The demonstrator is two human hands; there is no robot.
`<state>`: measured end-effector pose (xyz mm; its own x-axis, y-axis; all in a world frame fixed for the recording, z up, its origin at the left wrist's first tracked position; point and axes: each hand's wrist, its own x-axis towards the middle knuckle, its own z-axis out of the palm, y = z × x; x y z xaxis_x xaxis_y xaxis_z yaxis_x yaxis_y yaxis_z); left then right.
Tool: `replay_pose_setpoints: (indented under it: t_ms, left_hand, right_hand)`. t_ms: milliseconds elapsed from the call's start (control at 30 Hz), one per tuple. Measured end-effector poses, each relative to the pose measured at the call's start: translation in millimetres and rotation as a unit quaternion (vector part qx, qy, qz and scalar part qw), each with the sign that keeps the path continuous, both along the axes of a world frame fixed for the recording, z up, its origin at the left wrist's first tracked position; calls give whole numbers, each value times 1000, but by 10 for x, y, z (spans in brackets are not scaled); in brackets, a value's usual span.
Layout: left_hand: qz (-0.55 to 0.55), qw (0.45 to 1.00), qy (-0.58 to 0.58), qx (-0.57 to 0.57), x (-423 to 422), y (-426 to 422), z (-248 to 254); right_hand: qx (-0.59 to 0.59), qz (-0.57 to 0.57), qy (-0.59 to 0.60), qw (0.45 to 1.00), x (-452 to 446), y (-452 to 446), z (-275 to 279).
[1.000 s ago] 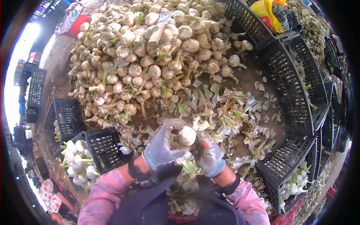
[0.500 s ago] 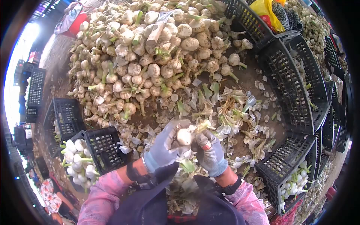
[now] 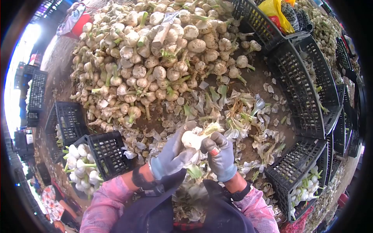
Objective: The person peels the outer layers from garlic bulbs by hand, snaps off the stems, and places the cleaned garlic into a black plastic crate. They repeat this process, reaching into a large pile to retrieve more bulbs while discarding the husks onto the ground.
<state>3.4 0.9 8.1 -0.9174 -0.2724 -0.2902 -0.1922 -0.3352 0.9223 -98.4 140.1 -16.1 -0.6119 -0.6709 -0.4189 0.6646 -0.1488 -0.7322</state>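
Note:
A pale garlic bulb (image 3: 191, 140) with loose papery skin and a leafy stem sits in my left hand (image 3: 175, 153), whose gloved fingers wrap round its side. My right hand (image 3: 219, 157), also in a grey glove with a red-orange patch at the thumb, is closed against the bulb's stem side; its fingertips are partly hidden. Beyond both hands rises a big heap of unpeeled garlic (image 3: 151, 66). Peeled skins and leaf scraps (image 3: 248, 120) are strewn on the ground around and under my hands.
At left, a black crate (image 3: 110, 153) stands beside white cleaned garlic bulbs (image 3: 81, 169). More black crates (image 3: 297, 85) line the right side, one with cleaned garlic (image 3: 307, 188). A wooden-handled tool (image 3: 160, 35) lies on the heap. A red bucket (image 3: 79, 25) stands at the back left.
The garlic bulb has turned in my left hand, showing more white surface and its stem toward the upper right. My right hand has shifted slightly, its thumb lower on the stem side.

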Motion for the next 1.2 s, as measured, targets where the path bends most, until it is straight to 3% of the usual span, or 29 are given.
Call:
replay_pose_setpoints:
  t_ms: [67,167,267,300,333,467,500,633,767,867,900,967,1033,1067,1100,1200]
  left_hand:
    - [14,999,-4,35,-16,15,22]
    - [24,974,-114,197,25,-68,-15]
    - [0,832,-68,551,168,-82,-82]
    - [-80,865,-140,475,55,-131,127]
    - [-111,880,-100,452,218,-51,-116]
    - [-25,923,-107,370,138,27,-35]
    - [9,913,-83,401,178,1,-67]
    - [41,983,-20,179,139,-13,-32]
    - [61,991,-116,28,24,-7,-130]
    - [20,980,-147,130,91,-136,-159]
    - [23,984,-129,119,121,-146,-224]
    - [-11,945,-121,304,236,-173,-218]
    - [-70,885,-59,457,324,-154,-304]
    - [-51,892,-63,444,360,-157,-350]
    - [-32,899,-67,433,368,-157,-366]
    - [-27,915,-78,395,318,-143,-374]
  right_hand:
    - [28,10,52,998,-8,22,-24]
    - [171,65,394,901,-110,49,-14]
    - [120,-7,571,812,-240,18,-89]
    - [123,-11,575,809,-283,-6,-60]
    - [133,-11,556,821,-299,4,-74]
    - [117,35,509,852,-225,10,-54]
    - [133,19,479,867,-177,-16,-11]
    - [201,-7,383,901,-91,3,-66]
    - [214,33,476,852,-51,-21,139]
    - [178,72,439,878,-90,6,133]
    - [146,54,343,926,-66,4,109]
    - [79,16,141,987,-5,18,-33]
    - [12,-29,2,999,-87,61,-256]
    - [-23,-46,-88,995,-126,68,-273]
    - [-32,-19,-114,993,-169,150,-400]
    - [83,95,11,992,-253,214,-642]
